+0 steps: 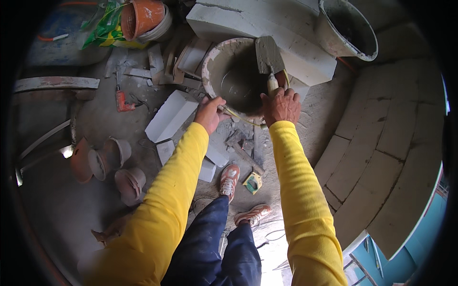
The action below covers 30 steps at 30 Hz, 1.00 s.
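Note:
A round bucket holds wet grey mortar, and grey smears coat its rim. My left hand is closed on the bucket's near left edge, where its thin yellow handle begins. The handle loops along the near side and passes under my right hand. That hand is wrapped round the pale grip of a trowel. The trowel's flat blade, covered with grey mortar, points away from me over the bucket's right rim. My palm hides the lower end of the grip.
Pale blocks lie behind the bucket, with another bucket on them. A block wall rises at right. Left are a red drill, a loose block and several stacked buckets. A tape measure lies by my shoes.

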Each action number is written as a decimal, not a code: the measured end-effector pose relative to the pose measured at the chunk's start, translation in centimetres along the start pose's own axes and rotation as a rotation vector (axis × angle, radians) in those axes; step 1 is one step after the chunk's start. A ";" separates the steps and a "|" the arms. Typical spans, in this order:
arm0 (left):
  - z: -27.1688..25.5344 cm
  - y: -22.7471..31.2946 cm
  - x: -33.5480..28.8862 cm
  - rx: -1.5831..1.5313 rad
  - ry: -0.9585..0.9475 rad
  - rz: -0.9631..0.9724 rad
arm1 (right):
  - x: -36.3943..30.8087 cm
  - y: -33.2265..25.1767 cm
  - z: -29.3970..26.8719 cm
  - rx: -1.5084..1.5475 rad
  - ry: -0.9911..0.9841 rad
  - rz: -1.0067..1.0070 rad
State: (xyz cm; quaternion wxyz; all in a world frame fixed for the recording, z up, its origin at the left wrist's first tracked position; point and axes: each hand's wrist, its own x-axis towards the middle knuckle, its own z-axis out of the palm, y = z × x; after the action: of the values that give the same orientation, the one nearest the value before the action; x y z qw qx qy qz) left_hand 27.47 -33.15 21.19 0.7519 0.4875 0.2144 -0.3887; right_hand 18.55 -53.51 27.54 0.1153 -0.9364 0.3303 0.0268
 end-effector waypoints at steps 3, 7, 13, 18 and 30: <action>0.4 -0.5 -1.6 0.130 0.000 0.040 | 1.2 2.0 2.1 0.029 -0.045 0.043; 0.5 2.0 -8.7 0.239 0.123 0.040 | -6.9 5.6 -5.7 0.316 -0.236 0.001; -1.5 0.0 -13.9 0.613 0.031 0.042 | -8.4 7.8 -15.9 -0.284 -0.106 -0.759; -1.7 -2.5 -18.6 0.627 -0.081 0.143 | -8.2 8.6 -16.6 -0.315 -0.022 -0.878; 0.6 -7.4 -27.1 0.752 -0.150 0.274 | -29.1 9.4 -17.5 0.041 -0.376 0.037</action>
State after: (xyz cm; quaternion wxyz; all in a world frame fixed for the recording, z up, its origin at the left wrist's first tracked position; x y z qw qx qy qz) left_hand 5.11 -25.12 36.24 0.5797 0.7227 -0.0648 -0.3707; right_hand -10.52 -46.87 46.37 0.1936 -0.9062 0.3204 0.1964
